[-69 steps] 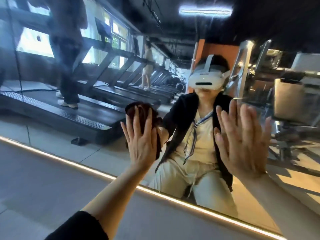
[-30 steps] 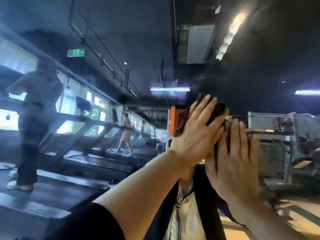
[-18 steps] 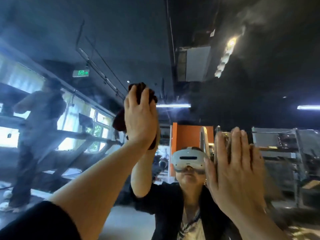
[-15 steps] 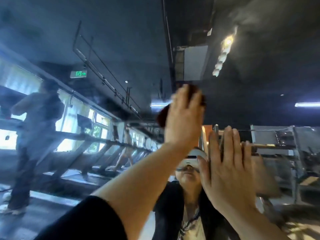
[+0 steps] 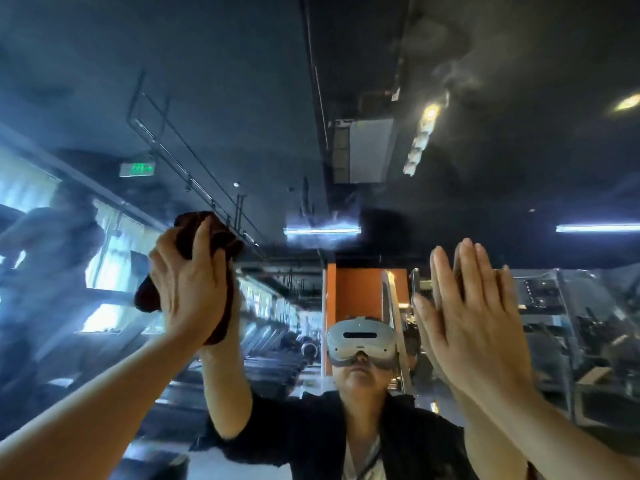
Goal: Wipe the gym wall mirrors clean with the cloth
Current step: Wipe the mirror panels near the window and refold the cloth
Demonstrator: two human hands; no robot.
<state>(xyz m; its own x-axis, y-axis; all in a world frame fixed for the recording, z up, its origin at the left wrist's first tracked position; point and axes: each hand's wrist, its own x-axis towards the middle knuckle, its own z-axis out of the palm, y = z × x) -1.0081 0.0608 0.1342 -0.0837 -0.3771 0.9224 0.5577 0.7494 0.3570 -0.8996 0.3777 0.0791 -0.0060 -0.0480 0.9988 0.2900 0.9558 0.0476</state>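
Note:
The wall mirror (image 5: 346,81) fills the view and reflects the dark gym ceiling. My left hand (image 5: 188,289) is raised at the left and presses a bunched dark red cloth (image 5: 211,237) against the glass, its fingers curled over the cloth. My right hand (image 5: 474,313) lies flat on the mirror at the right, fingers straight and together, holding nothing. Pale smears show on the glass at the upper right (image 5: 450,74).
The mirror reflects me in a white headset (image 5: 360,339) and black jacket, a row of treadmills (image 5: 270,358) with a person on one at the far left (image 5: 45,271), an orange pillar (image 5: 356,292) and weight machines (image 5: 568,323) at the right.
The view tilted up from the mirror's lower edge to its upper part. My left hand swept the cloth right, then back left across the glass. My right hand stayed flat on the mirror.

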